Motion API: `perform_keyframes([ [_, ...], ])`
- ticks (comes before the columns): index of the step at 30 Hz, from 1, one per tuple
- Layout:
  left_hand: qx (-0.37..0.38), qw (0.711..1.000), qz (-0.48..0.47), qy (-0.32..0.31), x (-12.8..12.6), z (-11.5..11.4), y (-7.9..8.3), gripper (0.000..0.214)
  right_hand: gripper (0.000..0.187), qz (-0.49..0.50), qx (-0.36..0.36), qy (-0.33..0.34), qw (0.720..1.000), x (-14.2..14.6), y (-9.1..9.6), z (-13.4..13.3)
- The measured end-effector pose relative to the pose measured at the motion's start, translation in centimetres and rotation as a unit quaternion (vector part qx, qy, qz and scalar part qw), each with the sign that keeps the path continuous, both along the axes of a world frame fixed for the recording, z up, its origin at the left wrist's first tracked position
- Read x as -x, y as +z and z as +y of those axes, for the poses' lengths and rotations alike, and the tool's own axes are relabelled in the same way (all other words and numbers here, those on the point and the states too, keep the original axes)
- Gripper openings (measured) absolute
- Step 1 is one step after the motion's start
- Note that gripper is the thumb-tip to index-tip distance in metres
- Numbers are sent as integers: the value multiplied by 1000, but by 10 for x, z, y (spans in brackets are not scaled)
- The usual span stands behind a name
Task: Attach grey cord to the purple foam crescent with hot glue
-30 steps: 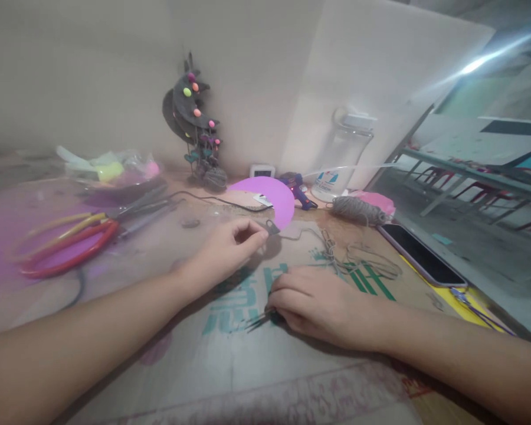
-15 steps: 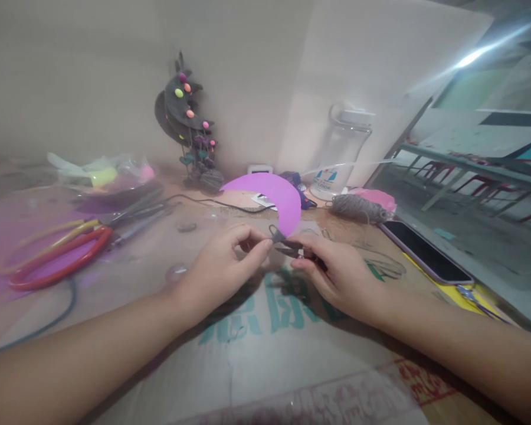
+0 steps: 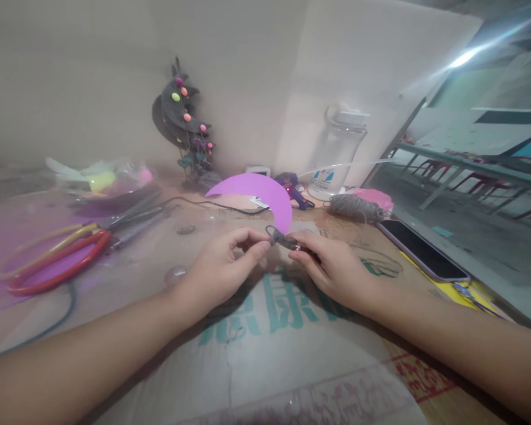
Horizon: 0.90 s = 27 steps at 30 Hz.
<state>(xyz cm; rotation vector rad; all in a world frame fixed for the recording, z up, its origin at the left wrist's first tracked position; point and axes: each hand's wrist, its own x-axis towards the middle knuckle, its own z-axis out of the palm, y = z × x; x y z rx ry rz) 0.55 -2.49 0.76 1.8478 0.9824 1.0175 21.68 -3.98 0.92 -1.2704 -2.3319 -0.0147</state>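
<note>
My left hand (image 3: 223,265) pinches the lower tip of a purple foam crescent (image 3: 259,192), where a small grey string loop (image 3: 273,235) sits. That crescent stands up behind my fingers. My right hand (image 3: 331,268) is closed on a small pair of dark snips (image 3: 292,243), whose tip meets the loop between my two hands. Both hands hover just above a cardboard sheet with green print (image 3: 274,313).
Red and yellow-handled scissors (image 3: 57,254) lie at the left beside a black cable (image 3: 39,327). A dark felt crescent ornament (image 3: 181,127) stands at the back. A glue gun (image 3: 294,188), clear jug (image 3: 338,153), grey yarn ball (image 3: 354,206) and phone (image 3: 420,251) lie right.
My right hand picked the snips up from the cardboard and brought them to the loop at the crescent's tip. The crescent has lifted and tilted leftward.
</note>
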Motion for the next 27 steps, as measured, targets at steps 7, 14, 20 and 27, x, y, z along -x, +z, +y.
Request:
perform_keyframes([
  [7,24,1000,-14,8,2,3,-3,22,31,-13,-5,3,1000,-1,1,-3],
  [14,10,1000,-1,8,2,2,-2,21,33,-33,-12,-16,999,2,0,-2],
  [20,-32,999,23,15,0,-1,1,18,32,-28,-7,-16,999,1,0,-2],
  [27,-52,998,37,25,2,0,-1,16,33,-14,22,-11,1000,0,0,-3],
])
